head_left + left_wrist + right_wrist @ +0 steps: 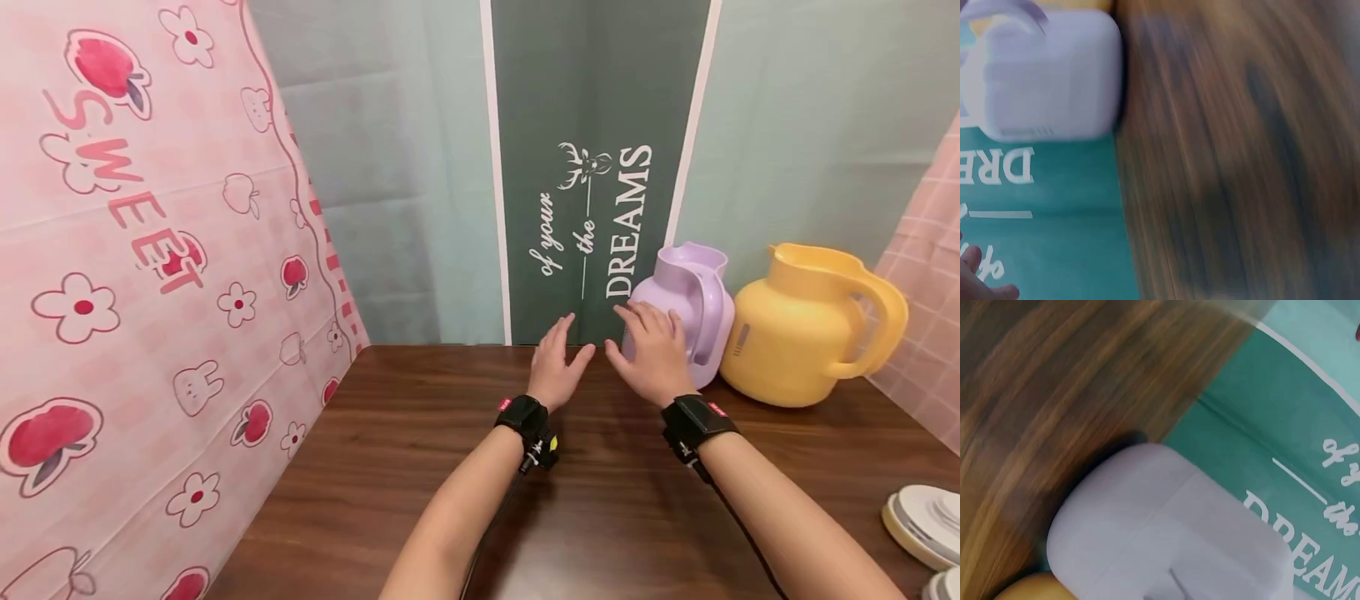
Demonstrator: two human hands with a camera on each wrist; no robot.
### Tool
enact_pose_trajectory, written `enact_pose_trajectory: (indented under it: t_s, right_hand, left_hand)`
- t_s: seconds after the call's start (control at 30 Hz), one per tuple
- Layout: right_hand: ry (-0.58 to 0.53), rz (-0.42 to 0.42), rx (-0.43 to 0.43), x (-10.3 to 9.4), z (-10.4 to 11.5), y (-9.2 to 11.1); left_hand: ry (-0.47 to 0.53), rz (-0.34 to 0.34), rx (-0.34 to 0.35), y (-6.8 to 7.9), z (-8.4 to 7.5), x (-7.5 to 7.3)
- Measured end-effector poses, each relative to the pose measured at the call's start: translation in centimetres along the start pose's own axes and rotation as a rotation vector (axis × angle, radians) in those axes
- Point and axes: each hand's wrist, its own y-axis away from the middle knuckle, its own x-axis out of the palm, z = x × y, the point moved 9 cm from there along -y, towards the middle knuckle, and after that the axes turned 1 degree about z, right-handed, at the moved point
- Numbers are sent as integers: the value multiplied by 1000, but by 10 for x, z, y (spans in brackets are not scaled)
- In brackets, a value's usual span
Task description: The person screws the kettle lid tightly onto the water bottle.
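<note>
In the head view both hands reach forward above the tabletop [420,433]. My left hand [553,367] has its fingers extended and its thumb apart, with nothing in it. My right hand [654,354] spreads its fingers in front of a lilac jug [673,287], hiding part of its body; contact cannot be told. To the right of that jug stands a yellow jug [783,333], upright, handle to the right. Both jugs have uncovered tops. In the left wrist view, fingertips of my left hand [982,278] enter at the lower left. The lilac jug [1147,519] fills the lower part of the right wrist view.
White round lids [930,517] lie at the table's right front edge, partly out of frame. A green cloth backdrop [420,208] with lettering hangs behind the table. Pink patterned cloth [150,333] borders the left side, and pink checked cloth [926,292] the right.
</note>
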Motion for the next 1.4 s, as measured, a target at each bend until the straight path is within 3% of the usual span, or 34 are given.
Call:
enact_pose_trajectory:
  t_s: [0.17, 0.27, 0.5, 0.8, 0.93, 1.17, 1.4]
  right_hand:
    - [20, -133, -3, -19, -6, 0]
    - [35, -189, 9, -26, -13, 3]
    - [30, -279, 54, -39, -30, 10]
    - [29, -321, 178, -50, -61, 18]
    - [37, -303, 276, -49, -77, 25]
    - [-46, -245, 497, -39, -100, 36]
    - [-111, -182, 572, -33, -107, 37]
  left_hand:
    - [246, 37, 17, 3, -18, 10]
    - [308, 71, 27, 7, -27, 18]
    - [287, 102, 18, 18, -38, 30]
    - [230, 142, 40, 28, -46, 46]
    - [202, 164, 49, 32, -47, 51]
    - [201, 178, 44, 37, -47, 53]
    - [220, 176, 13, 39, -39, 57]
